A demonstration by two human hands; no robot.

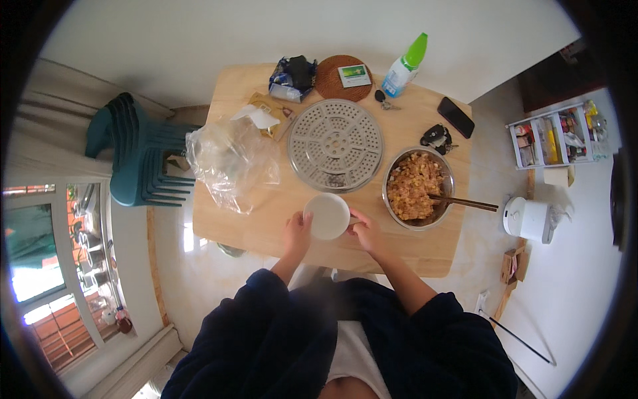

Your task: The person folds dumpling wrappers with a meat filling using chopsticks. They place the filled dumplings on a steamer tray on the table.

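Near the table's front edge, a round white disc (327,216), which looks like a small dish or a stack of dough wrappers, is held between my two hands. My left hand (298,233) grips its left side, thumb on top. At its right side, my right hand (365,230) has its fingers on the rim. Just beyond lies a round perforated metal steamer tray (336,144). To the right, a metal bowl (447,215) holds a minced filling (414,184), with a pair of chopsticks (471,203) resting in it and sticking out to the right.
A clear plastic bag (232,159) lies on the left of the wooden table (279,219). Toward the back are a blue package (291,80), a woven mat (326,77) and a green-capped bottle (402,70). Keys (437,137) and a phone (456,117) lie at the right. Stacked teal chairs (132,154) stand left.
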